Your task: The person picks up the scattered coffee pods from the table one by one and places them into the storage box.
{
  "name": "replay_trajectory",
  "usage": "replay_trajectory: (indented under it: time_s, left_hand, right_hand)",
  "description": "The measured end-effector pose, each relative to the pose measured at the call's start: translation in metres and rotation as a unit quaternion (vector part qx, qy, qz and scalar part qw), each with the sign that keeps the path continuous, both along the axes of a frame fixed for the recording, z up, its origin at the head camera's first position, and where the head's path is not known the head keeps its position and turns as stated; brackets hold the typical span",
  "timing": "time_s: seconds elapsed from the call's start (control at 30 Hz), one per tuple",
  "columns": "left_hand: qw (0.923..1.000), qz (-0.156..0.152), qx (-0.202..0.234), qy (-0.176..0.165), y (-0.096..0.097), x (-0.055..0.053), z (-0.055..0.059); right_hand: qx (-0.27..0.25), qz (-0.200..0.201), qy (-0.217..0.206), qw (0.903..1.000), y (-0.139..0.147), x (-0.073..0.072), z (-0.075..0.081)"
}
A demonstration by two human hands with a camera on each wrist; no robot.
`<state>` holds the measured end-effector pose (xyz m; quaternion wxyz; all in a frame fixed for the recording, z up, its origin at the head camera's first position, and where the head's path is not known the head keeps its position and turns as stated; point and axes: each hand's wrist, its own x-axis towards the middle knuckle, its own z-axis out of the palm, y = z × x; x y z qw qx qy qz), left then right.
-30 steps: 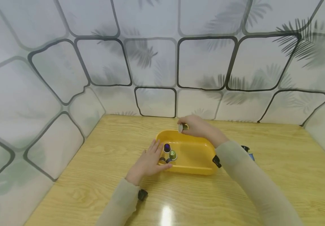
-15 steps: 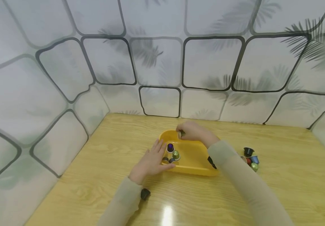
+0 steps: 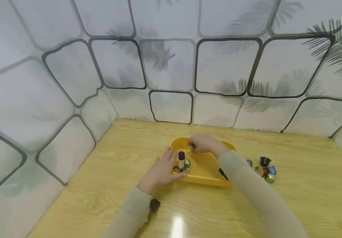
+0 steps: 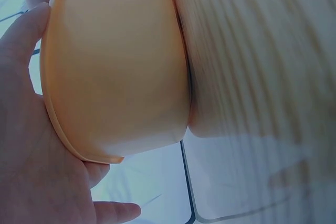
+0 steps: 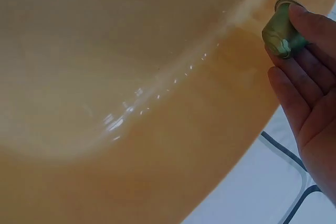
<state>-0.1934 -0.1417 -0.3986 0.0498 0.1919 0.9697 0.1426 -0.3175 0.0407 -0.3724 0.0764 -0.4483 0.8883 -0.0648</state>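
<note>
A yellow plastic tray (image 3: 208, 167) stands on the wooden table. My left hand (image 3: 159, 170) lies over its left end with the fingers straight and spread; in the left wrist view the thumb and palm touch the tray's rim (image 4: 46, 77). Above the tray's back part, my right hand (image 3: 204, 144) pinches an olive-green coffee capsule (image 5: 283, 32) between thumb and fingers. Inside the tray's left end sit a purple capsule (image 3: 181, 155), a light green capsule (image 3: 187, 163) and two dark capsules (image 3: 176, 169) near the front wall.
To the right of the tray, a loose group of capsules lies on the table: a black one (image 3: 265, 161), a blue one (image 3: 271, 170), a light green one (image 3: 270, 178) and several others partly behind the right sleeve (image 3: 239, 165). A patterned wall covering (image 3: 171, 105) rises behind the table.
My right hand has come down with the olive-green capsule from above the back rim into the tray. The left hand stays on the tray. The head view has shifted slightly, uncovering more capsules at right.
</note>
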Motion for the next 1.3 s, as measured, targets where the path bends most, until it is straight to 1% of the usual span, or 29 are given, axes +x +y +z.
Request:
replay_trajectory:
  time_s: [0.2,0.43,0.57,0.73,0.93,1.23,1.3]
  left_hand:
    - [1.0,0.002,0.0,0.001,0.0,0.001,0.002]
    - [1.0,0.003,-0.006,-0.003,0.001,0.0,0.001]
    - [0.9999,0.004,-0.009,-0.002,0.002,0.0,0.001]
    - [0.9999,0.006,-0.01,0.0,0.002,0.0,0.001]
    - [0.9999,0.004,-0.008,0.006,0.002,0.0,0.0]
    - [1.0,0.003,-0.003,0.004,0.001,0.0,0.0]
    - [1.0,0.003,-0.001,0.006,0.001,0.0,-0.002]
  right_hand:
    - [0.014,-0.001,-0.007,0.9999,-0.001,0.0,-0.007]
    - [0.016,0.003,-0.013,0.9998,-0.001,0.0,-0.014]
    - [0.018,-0.004,-0.03,0.9994,-0.002,0.001,-0.017]
    - [0.015,-0.003,-0.042,0.999,-0.003,0.002,-0.017]
    - [0.006,0.001,-0.04,0.9992,-0.003,0.005,-0.016]
    - [0.011,-0.003,-0.043,0.999,-0.004,0.003,-0.019]
    - [0.013,-0.003,-0.041,0.9991,-0.004,0.003,-0.019]
